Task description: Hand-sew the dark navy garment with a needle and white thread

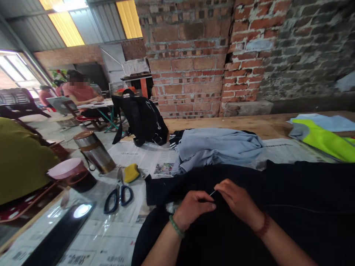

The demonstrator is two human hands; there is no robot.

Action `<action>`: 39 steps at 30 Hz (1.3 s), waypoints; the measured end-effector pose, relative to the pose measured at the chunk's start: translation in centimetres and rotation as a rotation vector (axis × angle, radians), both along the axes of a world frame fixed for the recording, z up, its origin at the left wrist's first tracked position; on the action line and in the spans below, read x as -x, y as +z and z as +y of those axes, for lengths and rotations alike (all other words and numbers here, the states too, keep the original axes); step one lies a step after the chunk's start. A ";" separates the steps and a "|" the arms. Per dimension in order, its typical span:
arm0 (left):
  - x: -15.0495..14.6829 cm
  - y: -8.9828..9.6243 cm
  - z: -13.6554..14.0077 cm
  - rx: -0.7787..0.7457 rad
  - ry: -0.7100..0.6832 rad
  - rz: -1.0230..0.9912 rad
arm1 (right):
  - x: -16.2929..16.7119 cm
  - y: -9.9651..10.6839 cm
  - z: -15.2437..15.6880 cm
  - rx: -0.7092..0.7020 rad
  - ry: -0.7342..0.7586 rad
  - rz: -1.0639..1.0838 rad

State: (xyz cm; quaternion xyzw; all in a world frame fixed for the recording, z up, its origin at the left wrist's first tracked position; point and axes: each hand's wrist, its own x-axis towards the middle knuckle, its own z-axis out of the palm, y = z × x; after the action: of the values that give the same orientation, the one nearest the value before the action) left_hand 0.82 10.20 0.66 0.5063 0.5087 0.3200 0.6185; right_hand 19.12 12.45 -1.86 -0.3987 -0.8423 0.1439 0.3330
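A thin needle (212,193) spans the small gap between my two hands, above a large black cloth garment (222,236). The fingertips of my right hand (235,199), red bracelet on its wrist, pinch the needle's upper end. At its lower end is my left hand (191,210), with a green bead bracelet; its thumb and forefinger are drawn close together. What those left fingers hold is hidden, and no thread can be made out. Dark-handled scissors (119,195) and a yellow sponge-like piece (131,173) lie left of the garment.
Newspaper (111,236) covers the table. On the left are a dark flat panel (61,236), a pink-lidded jar (74,173) and a steel flask (94,151). Behind lie grey clothing (216,147), a black backpack (141,118) and a neon garment (324,136). A person (80,92) sits farther back.
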 end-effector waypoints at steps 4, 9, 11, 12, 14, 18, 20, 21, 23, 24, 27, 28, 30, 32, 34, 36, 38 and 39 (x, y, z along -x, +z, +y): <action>0.4 0.5 -0.1 -0.031 -0.011 0.010 | -0.3 0.0 0.2 0.001 0.009 -0.062; 0.4 0.8 -0.1 -0.026 0.025 0.004 | -0.6 0.2 0.3 0.037 0.072 -0.059; 0.3 0.8 -0.1 -0.016 0.027 -0.009 | -0.7 0.4 0.3 0.069 0.094 -0.030; 0.2 0.8 -0.1 -0.015 0.025 -0.009 | -0.7 0.4 0.3 0.085 0.108 -0.015; 0.1 0.7 0.0 -0.015 0.017 0.007 | -0.7 0.4 0.4 0.116 0.143 0.011; 0.1 0.7 0.1 0.003 0.006 0.009 | -0.8 0.4 0.7 0.180 0.194 0.051; 0.1 0.7 0.0 0.022 -0.004 -0.014 | -0.9 0.5 0.8 0.227 0.203 0.071; 0.0 0.7 0.0 0.029 -0.010 -0.025 | -1.0 0.6 0.9 0.254 0.206 0.078; 0.0 0.8 -0.1 0.024 -0.021 -0.040 | -1.1 0.7 0.9 0.302 0.211 0.090; 0.0 0.8 -0.1 0.015 -0.026 -0.040 | -1.1 0.7 0.9 0.322 0.216 0.094; 0.0 0.8 -0.2 -0.015 -0.043 -0.019 | -1.2 0.8 0.9 0.364 0.238 0.096; 0.0 0.7 -0.2 -0.022 -0.051 -0.011 | -1.2 0.9 0.9 0.372 0.244 0.098; 0.0 0.8 -0.2 -0.047 -0.069 -0.003 | -1.2 1.0 0.8 0.383 0.249 0.103; 0.0 0.8 -0.2 -0.080 -0.083 0.004 | -1.2 1.0 0.8 0.385 0.253 0.110; -0.1 0.8 -0.2 -0.105 -0.094 0.007 | -1.2 1.1 0.8 0.388 0.262 0.114; -0.1 0.8 -0.2 -0.119 -0.097 0.009 | -1.2 1.2 0.8 0.389 0.269 0.120; -0.2 0.7 -0.2 -0.122 -0.093 0.007 | -1.1 1.2 0.7 0.389 0.270 0.123; -0.3 0.6 -0.2 -0.121 -0.087 0.007 | -1.1 1.2 0.7 0.387 0.269 0.123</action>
State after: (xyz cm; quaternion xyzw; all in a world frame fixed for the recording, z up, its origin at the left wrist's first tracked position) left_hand 1.11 10.01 1.25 0.5654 0.4683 0.3213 0.5982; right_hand 20.22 13.15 -0.66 -0.3298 -0.8227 0.3698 0.2787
